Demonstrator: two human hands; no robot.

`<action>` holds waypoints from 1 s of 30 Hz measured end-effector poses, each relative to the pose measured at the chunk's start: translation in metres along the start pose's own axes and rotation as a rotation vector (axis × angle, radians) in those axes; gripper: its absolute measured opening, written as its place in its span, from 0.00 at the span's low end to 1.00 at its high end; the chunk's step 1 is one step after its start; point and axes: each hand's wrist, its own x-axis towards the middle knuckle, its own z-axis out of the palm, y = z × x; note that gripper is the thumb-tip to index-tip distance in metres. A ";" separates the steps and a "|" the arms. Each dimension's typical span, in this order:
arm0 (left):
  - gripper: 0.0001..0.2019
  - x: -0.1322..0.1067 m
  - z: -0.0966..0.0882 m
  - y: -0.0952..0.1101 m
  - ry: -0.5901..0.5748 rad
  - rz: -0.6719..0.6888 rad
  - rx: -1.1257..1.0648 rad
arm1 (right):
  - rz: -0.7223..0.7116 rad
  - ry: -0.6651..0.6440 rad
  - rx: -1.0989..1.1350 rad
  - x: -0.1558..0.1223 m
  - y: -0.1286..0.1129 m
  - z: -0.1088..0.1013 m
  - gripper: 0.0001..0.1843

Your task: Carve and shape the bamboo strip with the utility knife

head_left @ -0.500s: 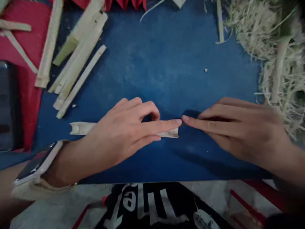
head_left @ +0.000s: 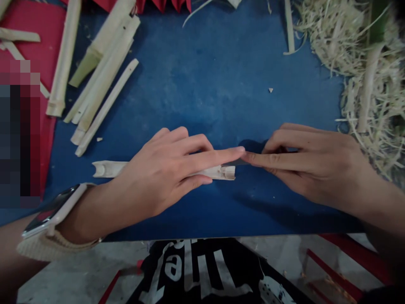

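Note:
A pale split bamboo piece [head_left: 106,169] lies left to right on the blue table [head_left: 202,84]. My left hand [head_left: 167,169] lies over its middle and grips it, the index finger stretched along the top to the right end [head_left: 226,172] and the thumb tucked below. My right hand [head_left: 303,162] comes in from the right with its fingers pressed together, its index fingertip meeting my left one. A thin dark blade-like thing [head_left: 236,162] pokes out from under those fingers and touches the end of the piece; most of it is hidden.
Several split bamboo lengths [head_left: 101,76] lie at the back left, partly on a red surface [head_left: 41,38]. A heap of pale bamboo shavings [head_left: 357,55] fills the back right. The table's front edge [head_left: 202,238] runs just below my hands. A watch [head_left: 50,213] sits on my left wrist.
My left index finger has stretched further over the piece's right end. My right hand has shifted slightly left and up; the dark tip now shows between the fingertips.

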 end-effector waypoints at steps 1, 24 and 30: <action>0.23 0.000 0.000 0.001 0.015 -0.008 -0.008 | 0.000 0.003 -0.006 0.000 -0.001 0.000 0.22; 0.14 0.002 -0.009 0.004 0.017 -0.096 -0.060 | 0.048 0.050 0.081 0.008 -0.018 0.009 0.18; 0.17 0.001 -0.008 0.004 -0.019 -0.085 -0.011 | 0.093 0.012 0.071 0.005 -0.023 0.003 0.19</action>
